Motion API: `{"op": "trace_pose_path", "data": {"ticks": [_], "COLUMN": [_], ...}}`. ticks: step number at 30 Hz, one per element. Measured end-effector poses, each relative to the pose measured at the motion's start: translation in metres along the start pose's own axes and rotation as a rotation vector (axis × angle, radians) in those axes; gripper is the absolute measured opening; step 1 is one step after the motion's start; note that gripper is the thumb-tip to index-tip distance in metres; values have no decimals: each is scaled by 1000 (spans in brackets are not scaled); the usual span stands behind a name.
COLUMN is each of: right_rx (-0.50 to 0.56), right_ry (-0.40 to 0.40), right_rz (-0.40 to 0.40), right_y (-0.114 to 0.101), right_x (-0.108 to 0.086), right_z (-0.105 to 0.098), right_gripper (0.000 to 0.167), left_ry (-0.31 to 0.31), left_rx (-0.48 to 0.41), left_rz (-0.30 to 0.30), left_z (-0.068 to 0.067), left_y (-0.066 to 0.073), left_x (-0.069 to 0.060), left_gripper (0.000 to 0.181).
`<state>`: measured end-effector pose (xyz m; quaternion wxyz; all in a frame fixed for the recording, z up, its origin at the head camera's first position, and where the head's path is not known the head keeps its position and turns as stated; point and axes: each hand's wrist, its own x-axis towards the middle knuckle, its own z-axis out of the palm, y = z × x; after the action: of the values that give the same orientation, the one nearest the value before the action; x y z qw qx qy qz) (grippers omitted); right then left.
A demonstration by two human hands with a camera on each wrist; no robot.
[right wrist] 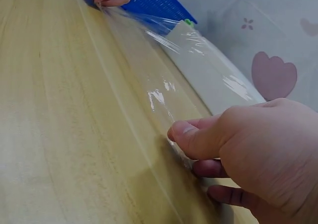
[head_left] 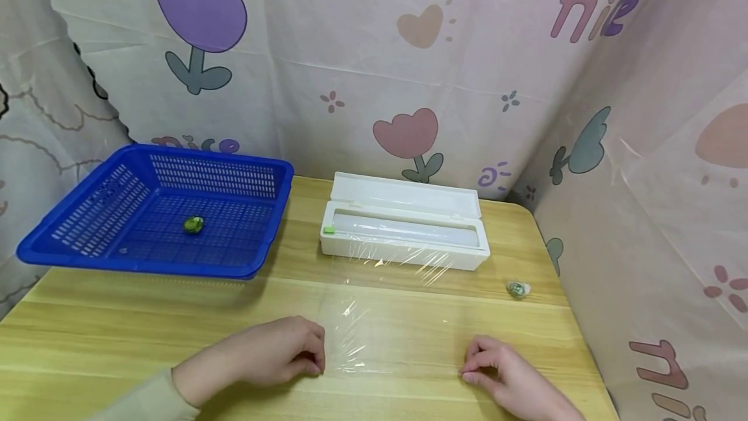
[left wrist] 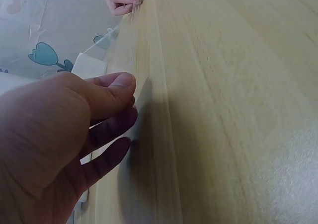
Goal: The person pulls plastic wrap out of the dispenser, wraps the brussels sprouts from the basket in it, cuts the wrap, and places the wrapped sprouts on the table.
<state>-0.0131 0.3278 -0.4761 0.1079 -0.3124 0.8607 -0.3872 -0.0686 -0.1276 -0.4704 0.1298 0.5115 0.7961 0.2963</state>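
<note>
Film (head_left: pixel 394 323) runs from the open box (head_left: pixel 374 247) across the surface (head_left: pixel 111 336) toward us, its near edge gripped at both ends: we see the left hand (head_left: pixel 274 351) pinching one corner between thumb and finger, the right hand (head_left: pixel 507 374) pinching the other. From here, we judge the likeliest trouble is clinging: if either pinch slips, or the hands drift together, the slack sheet could fold and stick to itself. Uneven pulling might skew it or start a tear at a corner, since so little is held. We also think a hard tug could drag the box forward, as no hand steadies it. We cannot tell whether the sheet's middle touches the wood; if it sags there, it may catch and wrinkle. A careless swing right might knock the small green thing (head_left: pixel 517 289) beyond the right hand.
</note>
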Motion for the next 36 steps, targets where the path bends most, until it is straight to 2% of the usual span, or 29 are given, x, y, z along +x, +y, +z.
{"op": "trace_pose_path", "data": {"ticks": [4, 8, 11, 14, 18, 23, 25, 31, 36], "right_rx": [-22, -3, -6, -29, -27, 30, 67, 121, 85], "right_ry": [22, 45, 83, 141, 213, 265, 272, 264, 247], "right_rz": [-39, 35, 82, 55, -16, -118, -147, -137, -128], "right_y": [0, 1, 2, 4, 6, 12, 16, 23, 25], "right_x": [1, 4, 6, 7, 6, 4, 3, 0, -2], "right_z": [3, 5, 10, 15, 22, 29, 31, 35, 34], "right_gripper": [14, 18, 14, 9, 17, 26, 26, 28, 27], "left_ry": [1, -5, -10, -8, 7, 20, 26, 23, 34], "left_rx": [54, 56, 29, -2, -12, 5, 18, 32, -13], "left_rz": [3, -14, -41, -63, -81, -143, -149, -123, -91], "left_z": [1, 2, 3, 3, 5, 7, 8, 7, -6], "left_y": [0, 0, 0, -1, -2, -1, 0, 0, 5], "left_x": [0, 1, 2, 4, 6, 6, 6, 4, 2], "left_gripper": [13, 9, 12, 15, 14, 16, 20, 22, 15]}}
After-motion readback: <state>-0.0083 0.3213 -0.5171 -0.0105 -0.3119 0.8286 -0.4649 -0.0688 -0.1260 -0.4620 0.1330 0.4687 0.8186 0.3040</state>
